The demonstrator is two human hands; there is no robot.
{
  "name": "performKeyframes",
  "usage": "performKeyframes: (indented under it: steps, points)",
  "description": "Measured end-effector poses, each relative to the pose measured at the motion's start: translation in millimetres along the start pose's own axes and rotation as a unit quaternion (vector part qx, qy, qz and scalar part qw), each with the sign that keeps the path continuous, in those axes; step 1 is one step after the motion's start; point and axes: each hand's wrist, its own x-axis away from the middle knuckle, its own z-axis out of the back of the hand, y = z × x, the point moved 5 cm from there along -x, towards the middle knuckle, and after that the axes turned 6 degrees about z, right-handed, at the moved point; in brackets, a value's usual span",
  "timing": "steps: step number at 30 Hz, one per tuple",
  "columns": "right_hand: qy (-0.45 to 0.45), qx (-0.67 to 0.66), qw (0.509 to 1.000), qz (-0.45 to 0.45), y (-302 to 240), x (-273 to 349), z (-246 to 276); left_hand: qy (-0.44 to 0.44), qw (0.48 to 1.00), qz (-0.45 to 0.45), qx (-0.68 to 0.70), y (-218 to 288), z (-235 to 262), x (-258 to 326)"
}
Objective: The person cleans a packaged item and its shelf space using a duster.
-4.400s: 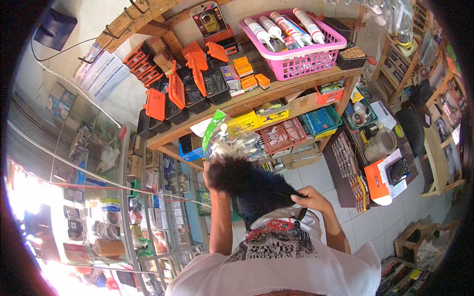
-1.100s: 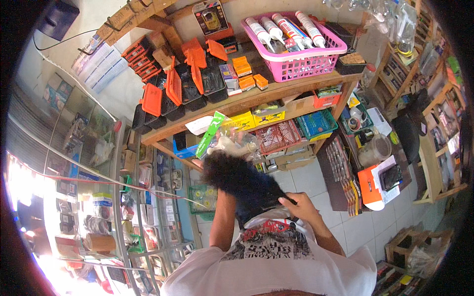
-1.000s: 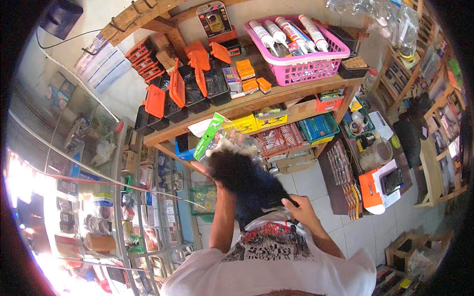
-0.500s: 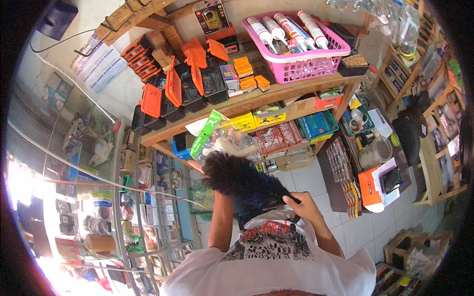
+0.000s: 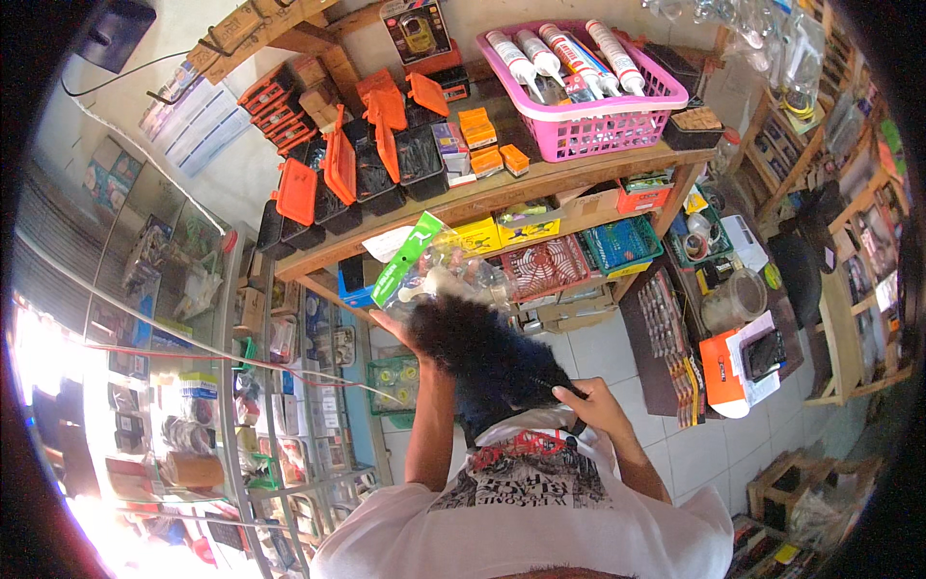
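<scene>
And my right grip (image 5: 600,405) clamped the black duster (image 5: 497,362); left, by the green-topped bag (image 5: 413,259), my left grip (image 5: 397,332), half-hidden: couldn't tell!

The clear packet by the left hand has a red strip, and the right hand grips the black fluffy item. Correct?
No: the head view shows the strip green, not red; the clear packet is by the left hand, and the right hand grips the black fluffy item.

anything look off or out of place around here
I see nothing clearly spilled or damaged. The row of black boxes looks untidy, though: their orange lids stand open at uneven angles. The clear bag with a green top also lies aslant at the left hand.
</scene>
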Motion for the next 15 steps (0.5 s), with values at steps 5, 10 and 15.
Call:
performKeyframes:
  steps: [5, 10, 15]
  points:
    - [0.024, -0.068, 0.996, -0.045, 12.1, 5.0, 2.4, 0.142, 0.987, -0.034, 0.068, 3.3, 11.9, 5.8]
    - [-0.034, 0.021, 0.999, -0.035, 19.1, 4.4, -1.9, 0.158, 0.986, 0.007, -0.049, -6.0, 13.5, 8.3]
    - [-0.049, -0.049, 0.997, -0.031, 12.1, 5.1, 0.3, 0.152, 0.988, 0.008, -0.034, -2.2, 14.3, 6.1]
